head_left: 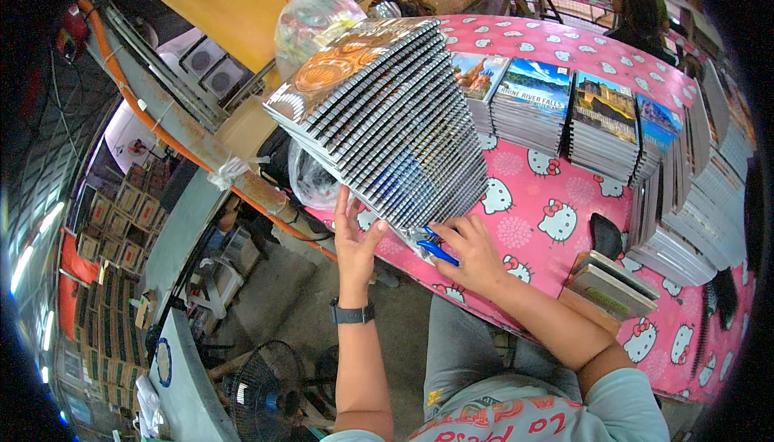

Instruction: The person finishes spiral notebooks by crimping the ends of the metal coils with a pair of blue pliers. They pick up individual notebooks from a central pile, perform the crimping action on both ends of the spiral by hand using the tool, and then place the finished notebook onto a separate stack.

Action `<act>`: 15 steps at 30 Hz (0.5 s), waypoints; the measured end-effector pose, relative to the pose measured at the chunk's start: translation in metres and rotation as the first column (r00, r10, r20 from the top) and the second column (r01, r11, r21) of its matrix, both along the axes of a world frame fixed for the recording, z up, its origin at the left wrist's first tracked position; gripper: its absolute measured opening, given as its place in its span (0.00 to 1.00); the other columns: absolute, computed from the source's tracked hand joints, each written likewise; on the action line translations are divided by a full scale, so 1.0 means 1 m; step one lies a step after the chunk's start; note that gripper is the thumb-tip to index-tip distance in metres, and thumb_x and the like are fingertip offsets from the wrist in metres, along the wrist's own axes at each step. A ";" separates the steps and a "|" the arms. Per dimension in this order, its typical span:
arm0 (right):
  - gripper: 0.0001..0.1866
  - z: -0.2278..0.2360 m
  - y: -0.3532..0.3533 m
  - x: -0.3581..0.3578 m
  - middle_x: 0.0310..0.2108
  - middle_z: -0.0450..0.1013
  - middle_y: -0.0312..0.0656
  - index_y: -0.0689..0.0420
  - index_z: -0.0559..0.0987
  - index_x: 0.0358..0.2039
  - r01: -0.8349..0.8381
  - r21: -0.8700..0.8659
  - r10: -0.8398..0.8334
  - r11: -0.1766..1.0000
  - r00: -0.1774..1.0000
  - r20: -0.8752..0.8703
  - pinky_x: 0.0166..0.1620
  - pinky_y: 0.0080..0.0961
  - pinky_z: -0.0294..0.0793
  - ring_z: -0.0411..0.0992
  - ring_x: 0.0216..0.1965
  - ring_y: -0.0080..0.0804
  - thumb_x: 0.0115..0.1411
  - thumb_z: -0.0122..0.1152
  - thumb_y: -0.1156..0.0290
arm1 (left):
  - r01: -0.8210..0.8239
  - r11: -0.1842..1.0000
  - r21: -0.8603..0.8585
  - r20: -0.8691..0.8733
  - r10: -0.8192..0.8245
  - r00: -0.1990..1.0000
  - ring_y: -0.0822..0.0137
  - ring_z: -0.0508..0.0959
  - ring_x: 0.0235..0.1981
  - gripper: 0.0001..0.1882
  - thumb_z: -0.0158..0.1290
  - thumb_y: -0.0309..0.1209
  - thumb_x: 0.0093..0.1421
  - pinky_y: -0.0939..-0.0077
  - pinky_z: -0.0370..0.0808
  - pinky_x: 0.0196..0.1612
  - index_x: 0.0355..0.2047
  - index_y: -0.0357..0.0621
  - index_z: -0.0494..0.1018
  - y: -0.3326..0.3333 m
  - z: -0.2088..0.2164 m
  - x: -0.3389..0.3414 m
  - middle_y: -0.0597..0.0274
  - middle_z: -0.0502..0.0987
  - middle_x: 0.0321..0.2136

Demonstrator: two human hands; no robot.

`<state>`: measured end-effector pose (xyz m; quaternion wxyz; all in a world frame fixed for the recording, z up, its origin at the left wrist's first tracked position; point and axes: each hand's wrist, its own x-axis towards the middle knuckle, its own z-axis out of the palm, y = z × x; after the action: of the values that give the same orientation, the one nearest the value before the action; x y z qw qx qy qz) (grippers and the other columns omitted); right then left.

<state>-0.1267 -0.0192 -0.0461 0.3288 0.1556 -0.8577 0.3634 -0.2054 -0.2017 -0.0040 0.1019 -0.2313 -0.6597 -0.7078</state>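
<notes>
A tall stack of spiral-bound notebooks (395, 119) stands at the table's near left edge, its black wire coils facing me. My left hand (355, 236) is at the stack's lower left corner, fingers stretched up against it and thumb apart. At the bottom right of the coils, my right hand (468, 252) grips blue-handled pliers (439, 252). The tool's tip is by the lowest coils, too small to make out. The top notebook has an orange and brown picture cover.
More notebook piles, including one with a river cover (532, 87), line the pink patterned tablecloth (556, 220). Tall stacks (685, 208) rise at the right. A plastic bag (314, 18) sits behind the stack; a black fan (270, 385) stands below left. Another person (637, 6) is far right.
</notes>
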 end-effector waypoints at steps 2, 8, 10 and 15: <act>0.24 -0.011 0.005 -0.008 0.32 0.68 0.42 0.58 0.74 0.43 -0.095 -0.070 0.096 0.993 0.995 -0.001 0.38 0.31 0.65 0.64 0.35 0.37 0.44 0.62 0.65 | 0.009 1.000 0.020 0.018 -0.010 1.000 0.58 0.57 0.59 0.44 0.60 0.27 0.49 0.64 0.54 0.60 0.62 0.38 0.47 0.004 0.002 0.002 0.52 0.54 0.60; 0.18 -0.012 0.016 -0.013 0.24 0.68 0.33 0.58 0.76 0.39 0.055 -0.931 0.852 0.362 0.387 0.354 0.31 0.21 0.66 0.64 0.25 0.21 0.54 0.56 0.57 | 0.036 0.999 0.022 0.036 -0.037 0.999 0.57 0.54 0.61 0.48 0.61 0.26 0.46 0.61 0.55 0.59 0.63 0.42 0.44 0.000 -0.003 -0.003 0.53 0.51 0.61; 0.19 0.003 0.009 -0.004 0.28 0.69 0.37 0.58 0.75 0.41 -0.018 -0.855 0.727 0.518 0.535 0.430 0.36 0.24 0.67 0.65 0.28 0.27 0.51 0.58 0.60 | 0.025 0.995 -0.096 0.032 -0.022 0.999 0.56 0.53 0.61 0.52 0.62 0.24 0.43 0.57 0.56 0.58 0.64 0.46 0.42 -0.001 -0.007 -0.001 0.54 0.49 0.62; 0.28 -0.008 0.005 0.000 0.37 0.67 0.48 0.58 0.71 0.47 -0.083 -0.038 0.087 0.996 0.989 0.123 0.46 0.37 0.65 0.63 0.39 0.45 0.43 0.62 0.66 | -0.074 0.964 -0.257 0.019 0.082 0.996 0.55 0.52 0.62 0.55 0.61 0.18 0.41 0.57 0.56 0.60 0.64 0.46 0.38 0.004 -0.004 0.005 0.49 0.49 0.61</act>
<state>-0.1266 -0.0144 -0.0538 0.2612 0.1637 -0.8630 0.4002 -0.2009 -0.1979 -0.0081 0.0894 -0.2059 -0.7555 -0.6154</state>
